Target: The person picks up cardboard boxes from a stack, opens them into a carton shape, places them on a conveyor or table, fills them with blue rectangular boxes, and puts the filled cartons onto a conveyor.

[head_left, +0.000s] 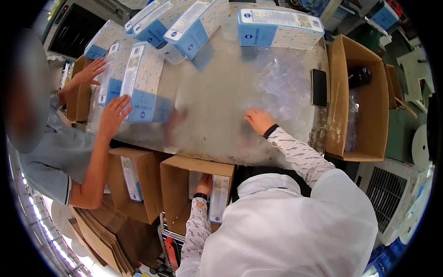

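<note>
The left hand (204,183) reaches down into an open carton (184,173) below the table edge, fingers closed on a blue-and-white box (219,198) standing inside it. The right hand (258,120) lies on the grey table (217,106), touching a heap of clear bags (281,87); whether it grasps one cannot be told. Across the table, a co-worker's hands (113,115) rest on more boxes (140,83).

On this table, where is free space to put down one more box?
Bare metal table lies between the co-worker's blue-white boxes and the right hand. Crowded: clear plastic bags near the black phone, and stacked boxes along the far edge.
</note>
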The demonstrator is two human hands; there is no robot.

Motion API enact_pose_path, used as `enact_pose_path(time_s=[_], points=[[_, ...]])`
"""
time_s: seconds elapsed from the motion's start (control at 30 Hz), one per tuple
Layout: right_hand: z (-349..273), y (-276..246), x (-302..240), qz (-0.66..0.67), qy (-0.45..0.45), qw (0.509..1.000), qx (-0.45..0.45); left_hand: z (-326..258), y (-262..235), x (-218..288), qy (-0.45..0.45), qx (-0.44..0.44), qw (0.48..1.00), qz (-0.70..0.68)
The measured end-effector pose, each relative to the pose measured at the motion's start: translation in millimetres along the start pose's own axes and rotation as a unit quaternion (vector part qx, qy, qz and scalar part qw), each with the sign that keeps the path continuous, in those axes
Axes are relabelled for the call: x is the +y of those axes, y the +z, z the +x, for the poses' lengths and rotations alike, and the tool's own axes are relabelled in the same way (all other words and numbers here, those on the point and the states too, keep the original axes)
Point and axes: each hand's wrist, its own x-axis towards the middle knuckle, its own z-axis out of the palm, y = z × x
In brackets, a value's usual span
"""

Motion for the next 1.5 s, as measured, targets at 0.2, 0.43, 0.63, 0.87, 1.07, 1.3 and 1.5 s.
enact_pose_path(time_s=[0.2, 0.43, 0.63, 0.87, 1.07, 1.3, 1.5], points=[[-7.1, -25.4, 4.7, 0.029, -0.034, 0.994, 0.101, -36.8, 7.5, -24.6, -0.009, 0.039, 0.997, -0.065], [29.2, -37.0, 11.0, 0.041, 0.116, 0.985, 0.123, -67.9, 36.4, -49.7, 0.005, 0.084, 0.994, -0.076], [140.5, -6.7, -7.0, 0.05, -0.056, 0.987, 0.14, -89.6, 36.6, -18.7, -0.064, 0.062, 0.995, -0.041], [337.6, -17.0, 7.1, -0.095, 0.053, 0.946, 0.304, -107.8, 49.6, -6.7, -0.078, 0.087, 0.993, -0.016], [354.6, 13.7, 33.8, -0.021, 0.041, 0.982, 0.183, -102.5, 55.1, 7.9, -0.134, 0.081, 0.987, -0.034], [176.0, -20.5, -34.7, 0.102, -0.175, 0.966, -0.16, -108.6, 49.8, 14.5, -0.126, 0.086, 0.988, -0.03], [40.3, 27.0, -24.7, 0.008, -0.196, 0.978, -0.063, -100.7, 48.7, 2.7, -0.102, 0.068, 0.988, -0.091]])
